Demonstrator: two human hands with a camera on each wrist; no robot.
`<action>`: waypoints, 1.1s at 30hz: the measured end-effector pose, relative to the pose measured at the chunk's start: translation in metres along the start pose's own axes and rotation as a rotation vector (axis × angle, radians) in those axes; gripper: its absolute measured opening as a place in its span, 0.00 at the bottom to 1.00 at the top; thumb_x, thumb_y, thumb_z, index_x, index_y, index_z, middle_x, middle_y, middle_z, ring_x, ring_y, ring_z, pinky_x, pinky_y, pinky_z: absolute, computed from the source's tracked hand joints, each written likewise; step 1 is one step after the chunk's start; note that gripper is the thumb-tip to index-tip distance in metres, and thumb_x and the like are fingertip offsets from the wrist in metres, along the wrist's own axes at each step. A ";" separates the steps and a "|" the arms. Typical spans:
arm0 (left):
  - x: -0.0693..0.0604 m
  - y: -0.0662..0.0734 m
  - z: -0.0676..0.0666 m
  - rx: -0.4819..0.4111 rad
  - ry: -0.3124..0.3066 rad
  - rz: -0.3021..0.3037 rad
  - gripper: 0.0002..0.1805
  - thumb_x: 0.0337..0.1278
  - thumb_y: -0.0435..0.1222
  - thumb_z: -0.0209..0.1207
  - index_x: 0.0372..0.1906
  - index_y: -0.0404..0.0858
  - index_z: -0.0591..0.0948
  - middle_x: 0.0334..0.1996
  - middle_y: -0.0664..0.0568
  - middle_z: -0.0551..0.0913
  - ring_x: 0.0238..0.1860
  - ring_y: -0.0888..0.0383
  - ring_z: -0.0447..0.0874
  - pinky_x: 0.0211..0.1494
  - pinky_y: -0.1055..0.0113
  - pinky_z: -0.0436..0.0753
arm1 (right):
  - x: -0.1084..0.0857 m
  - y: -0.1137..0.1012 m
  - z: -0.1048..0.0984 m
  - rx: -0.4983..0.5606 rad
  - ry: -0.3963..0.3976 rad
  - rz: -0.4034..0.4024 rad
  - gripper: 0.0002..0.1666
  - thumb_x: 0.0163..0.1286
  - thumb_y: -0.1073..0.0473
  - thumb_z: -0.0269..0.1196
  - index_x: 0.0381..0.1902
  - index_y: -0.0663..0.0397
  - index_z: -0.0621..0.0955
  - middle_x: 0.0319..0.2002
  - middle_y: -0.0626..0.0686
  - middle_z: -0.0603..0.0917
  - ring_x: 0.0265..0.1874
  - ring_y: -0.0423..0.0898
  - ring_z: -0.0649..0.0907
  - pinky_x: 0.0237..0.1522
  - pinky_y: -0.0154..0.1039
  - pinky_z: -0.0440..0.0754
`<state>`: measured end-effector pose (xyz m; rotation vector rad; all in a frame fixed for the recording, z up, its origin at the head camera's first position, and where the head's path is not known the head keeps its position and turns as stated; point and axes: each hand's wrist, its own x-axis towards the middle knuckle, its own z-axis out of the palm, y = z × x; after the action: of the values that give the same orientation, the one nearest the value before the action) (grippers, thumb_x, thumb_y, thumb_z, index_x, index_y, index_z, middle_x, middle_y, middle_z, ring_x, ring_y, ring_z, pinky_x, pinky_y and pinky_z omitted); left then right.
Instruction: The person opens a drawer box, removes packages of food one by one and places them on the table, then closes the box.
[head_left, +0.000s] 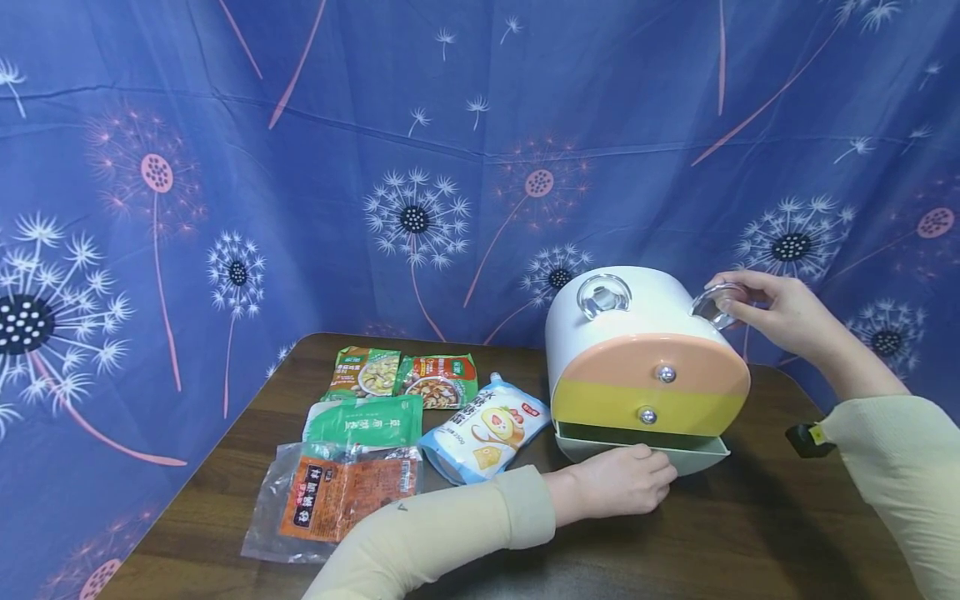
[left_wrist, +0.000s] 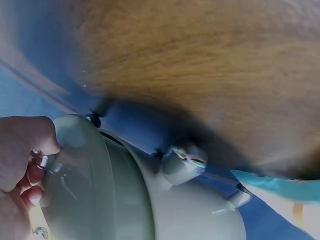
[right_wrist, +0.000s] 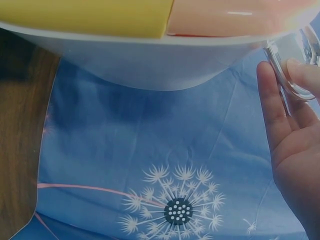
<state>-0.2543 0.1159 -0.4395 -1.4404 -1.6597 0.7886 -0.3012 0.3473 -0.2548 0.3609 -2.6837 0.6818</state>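
Note:
A rounded white cabinet stands on the table with an orange drawer, a yellow drawer and a pale green bottom drawer. The green drawer is pulled partly out. My left hand is at its front and pinches a silver knob, mostly covered by the fingers in the left wrist view. At the cabinet's top right, my right hand grips a silver ring handle between thumb and fingers. A matching silver ring sits at the top left, untouched.
Left of the cabinet lies a blue and white pouch. Further left are two green-edged food packets, a green packet and an orange packet in clear plastic. A patterned blue cloth hangs behind the wooden table.

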 end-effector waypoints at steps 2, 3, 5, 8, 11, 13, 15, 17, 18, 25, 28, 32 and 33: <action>0.000 -0.001 0.001 -0.002 0.001 -0.009 0.21 0.71 0.35 0.36 0.49 0.53 0.80 0.45 0.64 0.76 0.45 0.63 0.71 0.43 0.72 0.68 | 0.000 0.000 0.000 -0.003 -0.001 0.001 0.26 0.68 0.49 0.57 0.61 0.56 0.73 0.46 0.64 0.79 0.31 0.15 0.69 0.40 0.56 0.80; 0.000 -0.001 0.002 -0.004 0.002 -0.010 0.21 0.71 0.35 0.36 0.49 0.53 0.80 0.45 0.64 0.76 0.45 0.63 0.71 0.43 0.71 0.68 | 0.000 -0.001 0.000 -0.005 -0.001 0.003 0.27 0.68 0.49 0.57 0.61 0.56 0.73 0.46 0.64 0.79 0.31 0.15 0.69 0.40 0.56 0.80; 0.001 -0.002 0.003 -0.011 -0.001 -0.010 0.21 0.71 0.36 0.36 0.50 0.53 0.80 0.45 0.63 0.76 0.45 0.63 0.71 0.43 0.71 0.68 | 0.000 -0.001 0.000 -0.006 -0.002 0.008 0.27 0.68 0.49 0.57 0.61 0.56 0.72 0.46 0.64 0.79 0.31 0.16 0.70 0.40 0.56 0.80; 0.002 -0.003 0.005 -0.012 -0.019 -0.009 0.21 0.71 0.35 0.37 0.51 0.53 0.80 0.46 0.63 0.76 0.45 0.63 0.71 0.43 0.71 0.68 | 0.000 -0.001 0.000 -0.012 0.001 0.011 0.27 0.68 0.49 0.57 0.61 0.56 0.73 0.45 0.63 0.78 0.31 0.17 0.70 0.40 0.55 0.81; 0.003 -0.003 0.007 -0.015 -0.031 -0.015 0.20 0.71 0.36 0.37 0.51 0.52 0.80 0.46 0.63 0.76 0.46 0.62 0.71 0.44 0.71 0.68 | 0.000 -0.001 0.000 -0.010 0.003 0.010 0.27 0.68 0.48 0.57 0.61 0.56 0.73 0.45 0.63 0.78 0.31 0.16 0.69 0.41 0.56 0.80; 0.003 -0.003 0.008 -0.017 -0.027 -0.021 0.20 0.71 0.36 0.37 0.50 0.52 0.80 0.46 0.63 0.76 0.46 0.62 0.71 0.44 0.71 0.68 | 0.000 0.000 0.001 -0.011 0.002 0.010 0.27 0.68 0.49 0.57 0.61 0.56 0.73 0.45 0.64 0.78 0.31 0.16 0.69 0.41 0.57 0.80; 0.003 -0.004 0.010 -0.021 -0.019 -0.029 0.20 0.71 0.36 0.37 0.49 0.52 0.80 0.45 0.63 0.75 0.46 0.62 0.71 0.44 0.71 0.68 | 0.001 0.000 0.001 -0.012 0.000 0.013 0.27 0.68 0.49 0.57 0.61 0.56 0.72 0.46 0.64 0.79 0.31 0.18 0.71 0.42 0.58 0.79; 0.003 -0.004 0.011 -0.021 -0.015 -0.034 0.20 0.71 0.35 0.37 0.49 0.53 0.80 0.45 0.63 0.75 0.46 0.62 0.71 0.44 0.71 0.69 | 0.001 0.000 0.001 -0.015 0.002 0.005 0.27 0.68 0.50 0.57 0.61 0.57 0.72 0.46 0.65 0.79 0.35 0.28 0.78 0.42 0.59 0.79; 0.003 -0.004 0.012 -0.020 -0.015 -0.035 0.20 0.71 0.35 0.37 0.49 0.53 0.80 0.45 0.63 0.75 0.46 0.62 0.71 0.44 0.71 0.69 | 0.001 0.000 0.002 -0.019 0.004 0.000 0.27 0.68 0.50 0.57 0.61 0.57 0.72 0.46 0.65 0.79 0.37 0.34 0.80 0.42 0.59 0.79; 0.003 -0.005 0.015 -0.028 -0.025 -0.033 0.21 0.71 0.35 0.37 0.49 0.52 0.81 0.45 0.62 0.75 0.47 0.61 0.71 0.45 0.71 0.69 | 0.001 0.000 0.002 -0.017 -0.005 0.002 0.26 0.68 0.50 0.57 0.60 0.56 0.73 0.44 0.64 0.79 0.30 0.20 0.73 0.39 0.54 0.81; 0.003 -0.005 0.016 -0.030 -0.023 -0.033 0.21 0.71 0.35 0.37 0.49 0.52 0.81 0.45 0.62 0.75 0.47 0.61 0.71 0.45 0.71 0.69 | 0.001 0.000 0.002 -0.015 -0.005 -0.008 0.26 0.68 0.51 0.57 0.60 0.56 0.73 0.44 0.64 0.79 0.29 0.17 0.71 0.37 0.54 0.81; 0.002 -0.005 0.017 -0.027 -0.019 -0.036 0.20 0.71 0.35 0.37 0.49 0.53 0.81 0.46 0.62 0.75 0.47 0.61 0.71 0.45 0.70 0.69 | 0.001 -0.001 0.001 -0.024 -0.006 -0.010 0.26 0.68 0.51 0.58 0.61 0.57 0.73 0.44 0.65 0.79 0.29 0.17 0.71 0.36 0.53 0.81; 0.002 -0.005 0.017 -0.028 -0.018 -0.037 0.20 0.71 0.35 0.37 0.49 0.53 0.81 0.46 0.62 0.75 0.47 0.61 0.71 0.44 0.70 0.69 | 0.002 -0.001 0.001 -0.024 -0.008 -0.010 0.26 0.68 0.52 0.58 0.61 0.57 0.72 0.44 0.65 0.79 0.29 0.17 0.71 0.36 0.52 0.82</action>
<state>-0.2716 0.1178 -0.4430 -1.4210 -1.7123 0.7625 -0.3024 0.3453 -0.2546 0.3712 -2.6939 0.6466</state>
